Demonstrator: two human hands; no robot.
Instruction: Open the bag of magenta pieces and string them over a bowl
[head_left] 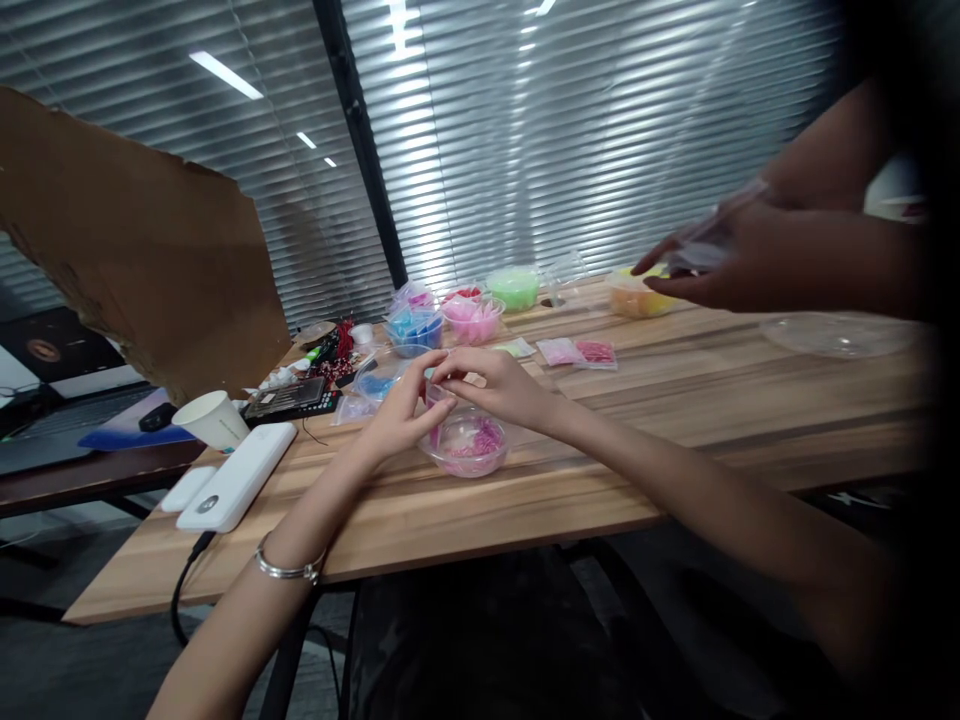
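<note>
My left hand (409,408) and my right hand (501,385) meet over a clear round bowl (474,468). Pinched between the fingers of both is a small see-through pinkish bag (434,412), partly covered by them. Magenta bits, perhaps beads (486,438), lie in the bowl below. Just behind my left hand stands another clear bowl with blue contents (375,386). Small packets, one pale pink (559,351) and one deeper pink (596,353), lie flat beyond my right hand.
At the back are bowls of blue (415,330), pink (474,320), green (514,288) and yellow-orange (637,295) items. Another person's hands (739,250) hold clear plastic at right, above a clear lid (840,335). A paper cup (211,420) and white power bank (238,478) stand left.
</note>
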